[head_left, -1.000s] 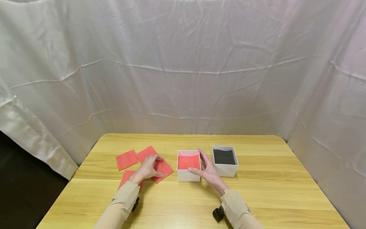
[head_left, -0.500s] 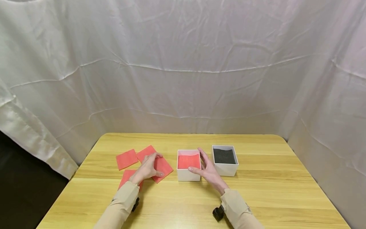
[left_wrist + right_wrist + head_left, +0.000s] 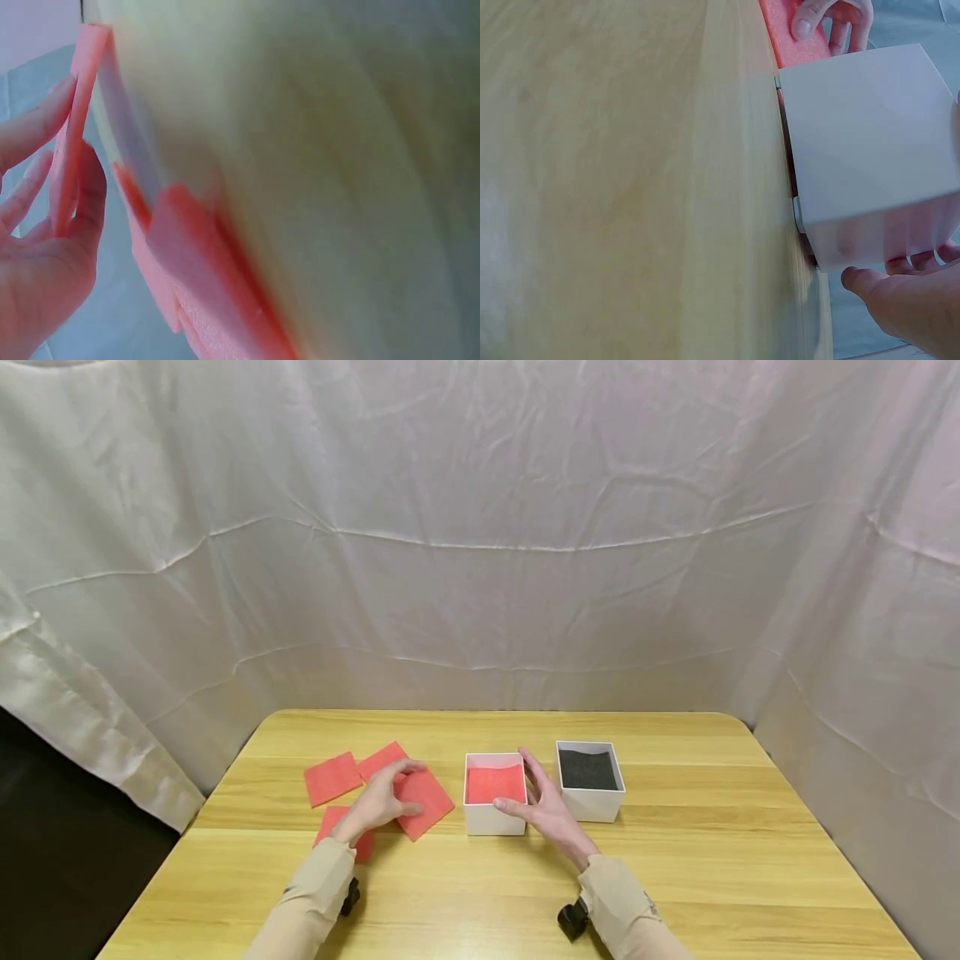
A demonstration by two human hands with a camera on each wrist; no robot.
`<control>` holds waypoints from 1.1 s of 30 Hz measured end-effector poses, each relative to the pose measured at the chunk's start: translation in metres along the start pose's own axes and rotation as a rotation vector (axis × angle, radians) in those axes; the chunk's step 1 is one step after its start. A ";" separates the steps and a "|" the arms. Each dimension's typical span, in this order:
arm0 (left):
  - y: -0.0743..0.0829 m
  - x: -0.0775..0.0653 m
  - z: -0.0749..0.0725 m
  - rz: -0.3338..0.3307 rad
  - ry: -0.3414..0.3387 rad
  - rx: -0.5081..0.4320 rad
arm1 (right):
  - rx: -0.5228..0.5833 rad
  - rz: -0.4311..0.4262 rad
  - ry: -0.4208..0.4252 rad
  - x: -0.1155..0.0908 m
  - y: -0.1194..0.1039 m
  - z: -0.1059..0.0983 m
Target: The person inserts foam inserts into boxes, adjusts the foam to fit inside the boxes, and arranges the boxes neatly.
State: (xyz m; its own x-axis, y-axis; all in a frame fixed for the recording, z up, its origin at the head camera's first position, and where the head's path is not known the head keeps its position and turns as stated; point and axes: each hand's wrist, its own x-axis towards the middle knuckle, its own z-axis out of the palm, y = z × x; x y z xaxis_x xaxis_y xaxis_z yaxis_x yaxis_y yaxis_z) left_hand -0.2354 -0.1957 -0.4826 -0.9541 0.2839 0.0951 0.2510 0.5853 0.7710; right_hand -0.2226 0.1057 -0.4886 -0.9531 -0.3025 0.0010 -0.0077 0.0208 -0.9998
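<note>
Left hand (image 3: 379, 799) shifted slightly leftward, thumb and fingers pinching red square (image 3: 427, 793).

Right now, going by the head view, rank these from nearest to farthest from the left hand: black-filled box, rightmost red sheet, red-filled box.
1. Rightmost red sheet: right at the left hand.
2. Red-filled box: next, off to that hand's right.
3. Black-filled box: farthest, right of the red-filled one.
</note>
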 end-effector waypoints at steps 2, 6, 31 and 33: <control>0.000 -0.001 -0.004 0.017 -0.004 -0.021 | -0.001 0.002 0.001 0.000 0.000 0.000; 0.004 -0.003 -0.010 0.001 0.021 -0.049 | -0.006 0.007 0.004 0.001 0.000 0.000; 0.026 -0.004 -0.017 -0.135 0.295 -0.292 | 0.010 -0.009 -0.012 0.001 0.002 -0.001; 0.029 -0.003 -0.016 -0.126 0.321 -0.338 | 0.010 -0.007 -0.011 0.001 0.003 -0.001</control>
State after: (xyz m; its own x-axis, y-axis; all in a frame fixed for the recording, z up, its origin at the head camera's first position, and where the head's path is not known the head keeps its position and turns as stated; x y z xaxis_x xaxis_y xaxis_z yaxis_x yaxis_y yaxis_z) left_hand -0.2277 -0.1912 -0.4503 -0.9892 -0.0531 0.1363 0.1139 0.3049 0.9456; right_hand -0.2238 0.1063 -0.4912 -0.9497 -0.3129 0.0081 -0.0115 0.0088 -0.9999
